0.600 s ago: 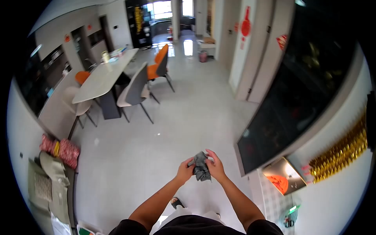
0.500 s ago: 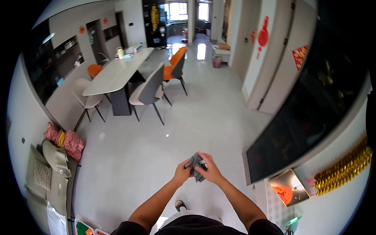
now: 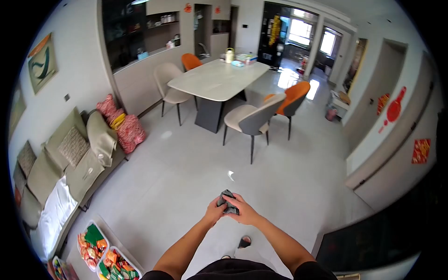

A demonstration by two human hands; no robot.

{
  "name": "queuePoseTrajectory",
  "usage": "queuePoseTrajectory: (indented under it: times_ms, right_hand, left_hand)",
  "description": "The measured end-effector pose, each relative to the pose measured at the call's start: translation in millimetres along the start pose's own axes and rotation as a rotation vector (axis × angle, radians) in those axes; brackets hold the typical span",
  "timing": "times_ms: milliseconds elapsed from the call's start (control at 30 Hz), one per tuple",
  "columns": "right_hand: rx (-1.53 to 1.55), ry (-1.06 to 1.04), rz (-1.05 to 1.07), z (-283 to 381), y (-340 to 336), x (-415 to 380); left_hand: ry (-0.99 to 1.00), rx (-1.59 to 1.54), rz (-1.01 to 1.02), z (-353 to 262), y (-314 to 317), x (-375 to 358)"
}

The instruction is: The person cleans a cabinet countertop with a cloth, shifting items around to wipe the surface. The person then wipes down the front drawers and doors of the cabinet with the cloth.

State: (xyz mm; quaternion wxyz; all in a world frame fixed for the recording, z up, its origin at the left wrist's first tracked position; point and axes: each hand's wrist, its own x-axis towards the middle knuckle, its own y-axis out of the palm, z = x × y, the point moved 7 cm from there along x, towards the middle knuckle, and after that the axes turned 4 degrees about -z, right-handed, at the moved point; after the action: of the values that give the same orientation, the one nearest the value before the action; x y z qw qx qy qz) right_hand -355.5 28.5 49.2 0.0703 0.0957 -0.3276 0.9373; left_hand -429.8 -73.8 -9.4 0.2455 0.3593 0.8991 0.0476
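Observation:
A crumpled dark grey cloth [image 3: 227, 193] is held in front of my body, low in the middle of the head view. My left hand [image 3: 214, 211] has its fingers closed round the cloth's left side. On the other side, my right hand [image 3: 244, 212] grips it too, with fingers lying across its front. The two hands are close together, and part of the cloth is hidden behind the fingers.
A dining table [image 3: 219, 77] with chairs, including a beige-and-grey chair [image 3: 254, 116], stands ahead. To the left are a sofa [image 3: 42, 172] and a red-and-white bundle [image 3: 128, 133]. Plastic boxes [image 3: 106, 243] of snacks sit at lower left; a dark screen [image 3: 373, 242] is at lower right.
My view has turned left, so the table has shifted right and the sofa and snack boxes show more fully. The cloth stays in both hands, now bunched more compactly, with the hands closer together.

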Motion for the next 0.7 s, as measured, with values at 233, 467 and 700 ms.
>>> queuePoseTrajectory:
  times_ms: [233, 467, 700]
  right_hand:
    - [0.491, 0.344, 0.159, -85, 32, 123]
    - [1.060, 0.515, 0.353, -135, 52, 263]
    - [0.794, 0.205, 0.469, -79, 55, 419]
  left_hand:
    - [-0.037, 0.000, -0.249, -41, -88, 76]
    - [0.126, 0.063, -0.426, -116, -141, 172]
    - [0.201, -0.112, -0.716, -176, -234, 228]
